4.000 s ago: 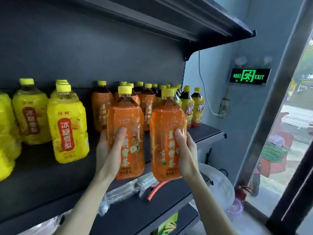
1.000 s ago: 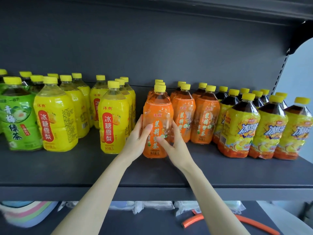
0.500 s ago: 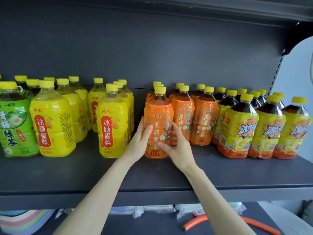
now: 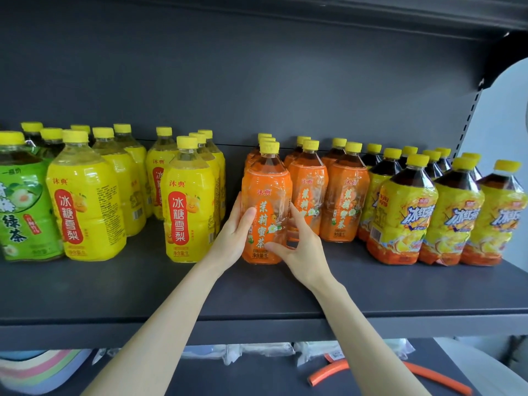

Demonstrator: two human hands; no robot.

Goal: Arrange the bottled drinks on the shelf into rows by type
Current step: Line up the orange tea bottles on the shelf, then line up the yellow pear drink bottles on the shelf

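A: Position on the shelf (image 4: 257, 295)?

B: Logged orange bottle (image 4: 267, 207) upright, base down, at the head of the leftmost orange column. Apart from the pear bottles (image 4: 188, 207) on its left; close beside the neighbour bottle (image 4: 307, 190) on its right.

A: Hands?

B: Both grasping it. Left hand (image 4: 233, 232) wrapped round the left flank, thumb on the label. Right hand (image 4: 300, 252) low on the right side, thumb near the base, fingers reaching behind.

A: Step in hand, and how to do it well?

B: Squaring up, by the look of it. Slide rather than lift. Push low, near the base, to avoid tipping. Sight along the caps (image 4: 264, 136) behind and bring the front one into that line. Turn the label outward. Mind the right knuckles against the neighbour bottle. Hold the gap to the pear bottles so the types read apart.

A: Contents?

B: Sealed throughout, yellow caps on all. Amber drink in the orange bottles, up into the neck. Pale clear yellow in the pear bottles. Dark brown in the iced-tea bottles (image 4: 403, 218) at right. Dark drink in the green-tea bottle (image 4: 20, 207) far left. No leak seen.
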